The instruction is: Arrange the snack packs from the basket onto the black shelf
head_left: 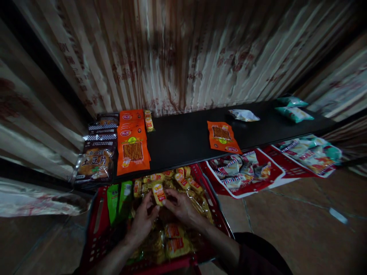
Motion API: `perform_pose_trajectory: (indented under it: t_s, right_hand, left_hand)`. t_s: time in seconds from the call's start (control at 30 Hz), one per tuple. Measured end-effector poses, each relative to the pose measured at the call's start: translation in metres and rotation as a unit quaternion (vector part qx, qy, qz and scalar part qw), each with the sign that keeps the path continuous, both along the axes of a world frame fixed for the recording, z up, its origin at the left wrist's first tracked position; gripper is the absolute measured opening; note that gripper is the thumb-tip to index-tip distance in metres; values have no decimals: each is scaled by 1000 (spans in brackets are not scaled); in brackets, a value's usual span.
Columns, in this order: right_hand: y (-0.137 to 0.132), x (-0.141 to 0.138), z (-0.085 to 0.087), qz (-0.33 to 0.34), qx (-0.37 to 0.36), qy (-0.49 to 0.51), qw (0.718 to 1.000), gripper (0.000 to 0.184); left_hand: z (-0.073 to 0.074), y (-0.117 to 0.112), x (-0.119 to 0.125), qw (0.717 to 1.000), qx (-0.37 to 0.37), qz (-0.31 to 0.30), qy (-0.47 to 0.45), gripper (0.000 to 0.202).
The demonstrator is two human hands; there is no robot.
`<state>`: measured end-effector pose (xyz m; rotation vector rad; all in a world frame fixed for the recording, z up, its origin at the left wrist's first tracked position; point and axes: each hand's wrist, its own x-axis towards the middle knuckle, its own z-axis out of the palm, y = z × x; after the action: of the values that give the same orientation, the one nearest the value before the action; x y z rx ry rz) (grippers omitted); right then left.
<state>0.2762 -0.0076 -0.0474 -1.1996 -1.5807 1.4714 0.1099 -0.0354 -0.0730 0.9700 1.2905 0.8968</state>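
Note:
Both my hands are down in a red shopping basket (96, 225) full of small yellow-and-red snack packets. My left hand (142, 221) and my right hand (179, 206) meet over one small yellow packet (158, 193), fingers pinched on it from either side. More of the same packets (183, 179) lie heaped behind it, and green packets (119, 198) stand at the basket's left side.
A black shelf (183, 133) runs above the basket. On its left stand rows of dark chip bags (96, 162) and orange snack bags (132, 151); a lone orange bag (223, 136) lies mid-shelf, pale and green bags (292, 109) at the right. Red baskets (243, 172) with packets sit to the right.

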Motion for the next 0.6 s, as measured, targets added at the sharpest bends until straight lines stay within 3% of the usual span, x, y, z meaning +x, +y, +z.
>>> perform_pose_trajectory:
  t_s: [0.27, 0.43, 0.6]
  right_hand:
    - [-1, -4, 7, -48, -18, 46, 998, 33]
    - [8, -7, 26, -77, 7, 91, 993, 35]
    - [33, -4, 38, -110, 45, 95, 988, 37]
  left_hand:
    - [18, 7, 6, 997, 50, 49, 23, 65]
    - [42, 22, 12, 995, 83, 36, 35, 55]
    - [67, 52, 22, 989, 128, 33, 70, 48]
